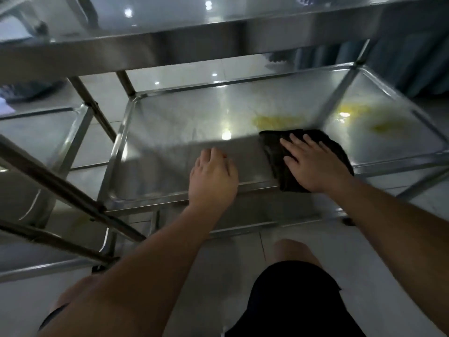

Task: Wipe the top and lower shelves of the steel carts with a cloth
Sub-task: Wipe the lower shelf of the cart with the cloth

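Taking the lower shelf of the steel cart as the landmark and reading from its left: beyond its left rim a second cart stands close by, its slanted steel bars and own low shelf partly in view, and whether that one has been wiped cannot be told. The left part of the lower shelf looks dull grey, smooth and free of marks, so that stretch is probably done. At the shelf's near rim the left hand rests with fingers loosely bent over the edge, holding nothing. Just to its right, also at the near edge, the right hand presses flat, fingers spread and straight, on the cloth, a dark, soft, crumpled rag lying on the steel. Farther back and to the right of the cloth, yellow smears and a second yellow patch still streak the shelf, so the right half is plainly left to do. Above the shelf runs the top shelf, a shiny flat sheet with a folded rim reflecting ceiling lights; its state is unclear. The shelf itself is a shallow tray with rounded corners and a raised lip.
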`<act>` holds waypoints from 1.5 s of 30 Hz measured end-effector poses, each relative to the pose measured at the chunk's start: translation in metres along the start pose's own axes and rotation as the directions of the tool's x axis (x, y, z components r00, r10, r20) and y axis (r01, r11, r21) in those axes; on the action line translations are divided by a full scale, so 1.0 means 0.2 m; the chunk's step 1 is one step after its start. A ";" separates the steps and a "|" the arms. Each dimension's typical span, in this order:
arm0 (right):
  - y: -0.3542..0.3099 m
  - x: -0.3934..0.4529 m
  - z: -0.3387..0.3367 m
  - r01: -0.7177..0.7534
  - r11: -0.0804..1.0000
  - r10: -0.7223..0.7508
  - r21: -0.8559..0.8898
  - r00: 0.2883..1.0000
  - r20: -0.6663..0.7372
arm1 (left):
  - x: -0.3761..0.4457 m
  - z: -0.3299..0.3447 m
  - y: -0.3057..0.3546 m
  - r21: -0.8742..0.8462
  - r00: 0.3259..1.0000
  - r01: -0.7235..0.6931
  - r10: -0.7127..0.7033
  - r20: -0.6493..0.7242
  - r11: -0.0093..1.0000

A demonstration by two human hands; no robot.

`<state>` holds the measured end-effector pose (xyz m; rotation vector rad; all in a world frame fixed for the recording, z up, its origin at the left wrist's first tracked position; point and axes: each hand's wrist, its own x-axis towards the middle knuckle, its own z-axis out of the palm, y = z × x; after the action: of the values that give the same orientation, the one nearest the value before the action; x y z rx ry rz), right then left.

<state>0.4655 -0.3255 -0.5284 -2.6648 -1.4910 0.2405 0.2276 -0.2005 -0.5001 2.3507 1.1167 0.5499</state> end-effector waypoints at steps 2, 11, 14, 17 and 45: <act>0.18 -0.01 -0.04 -0.108 0.994 0.107 0.007 0.994 0.017 | 0.04 0.04 0.01 0.031 1.000 -0.001 0.000 0.017 1.000; -0.04 -0.05 -0.05 -0.147 0.989 0.145 0.020 0.988 0.055 | 0.03 0.24 0.00 0.156 0.999 -0.037 0.036 0.007 0.987; -0.29 -0.10 0.01 0.112 0.993 -0.114 0.044 0.993 0.041 | 0.05 0.25 -0.03 0.189 0.998 -0.064 0.060 0.028 0.980; -0.30 -0.11 0.01 0.231 0.971 -0.234 0.069 0.972 0.037 | 0.06 0.23 -0.02 0.269 0.995 -0.080 0.061 0.076 0.960; -0.01 0.21 -0.07 0.140 0.990 -0.141 0.016 0.989 0.042 | 0.13 0.36 0.10 0.313 0.977 -0.181 0.134 0.166 0.932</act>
<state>0.4877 -0.2882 -0.5175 -2.5453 -1.6751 0.2980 0.2946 -0.2084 -0.5418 2.7356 1.0227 0.2574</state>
